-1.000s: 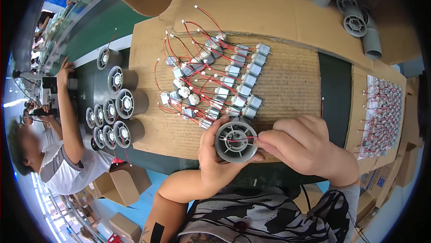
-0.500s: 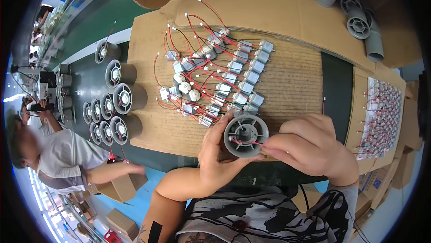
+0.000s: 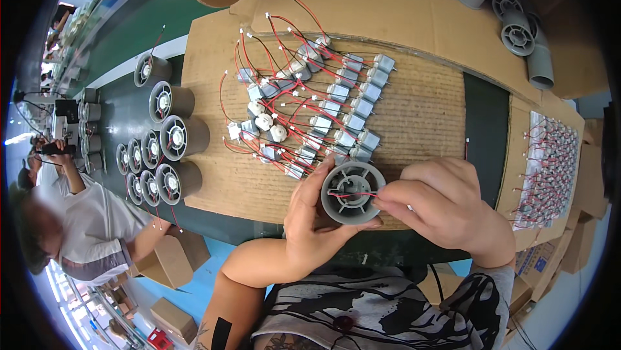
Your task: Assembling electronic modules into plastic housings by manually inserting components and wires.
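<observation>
My left hand (image 3: 305,217) is wrapped round a grey plastic cylindrical housing (image 3: 353,204), whose open end with spokes and a round hub faces up. A thin red wire (image 3: 360,194) runs across the hub to the housing's right rim. Its end is pinched between the thumb and fingers of my right hand (image 3: 440,204), close against that rim. Just beyond the housing, small silver motors (image 3: 336,93) with red and black leads lie in slanting rows on a cardboard sheet (image 3: 420,117). Several of them carry white round caps (image 3: 278,133).
Several grey housings (image 3: 184,138) with wires stand on the dark green table to the left. More empty housings (image 3: 517,38) lie at the far right. A dense batch of motors (image 3: 550,169) rests on cardboard at right. A co-worker (image 3: 97,220) is at far left.
The red wire now lies straighter across the housing, and my right fingers have drawn up slightly against the rim. The co-worker's outstretched hand at left has pulled back.
</observation>
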A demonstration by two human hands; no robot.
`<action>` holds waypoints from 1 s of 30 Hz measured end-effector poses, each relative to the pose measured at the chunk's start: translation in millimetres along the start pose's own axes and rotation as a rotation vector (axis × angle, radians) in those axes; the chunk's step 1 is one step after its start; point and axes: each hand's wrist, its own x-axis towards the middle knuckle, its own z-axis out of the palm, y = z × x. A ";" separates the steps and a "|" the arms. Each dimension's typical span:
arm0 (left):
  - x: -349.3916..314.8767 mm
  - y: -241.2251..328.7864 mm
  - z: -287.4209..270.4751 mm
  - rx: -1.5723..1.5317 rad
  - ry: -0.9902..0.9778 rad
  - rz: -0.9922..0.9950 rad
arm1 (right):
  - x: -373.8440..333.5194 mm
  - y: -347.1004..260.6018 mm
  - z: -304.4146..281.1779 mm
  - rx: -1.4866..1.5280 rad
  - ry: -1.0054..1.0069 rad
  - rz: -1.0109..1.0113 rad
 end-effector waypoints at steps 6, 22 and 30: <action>0.5 6.0 0.6 0.049 -0.024 -0.027 | -5.9 -2.1 11.7 -0.026 0.022 0.007; 9.3 10.0 -1.7 0.118 -0.059 0.110 | -0.8 -0.8 -10.4 -0.173 -0.098 -0.032; 1.5 8.7 3.1 0.097 0.044 0.112 | -4.8 -5.9 0.2 0.016 -0.097 0.142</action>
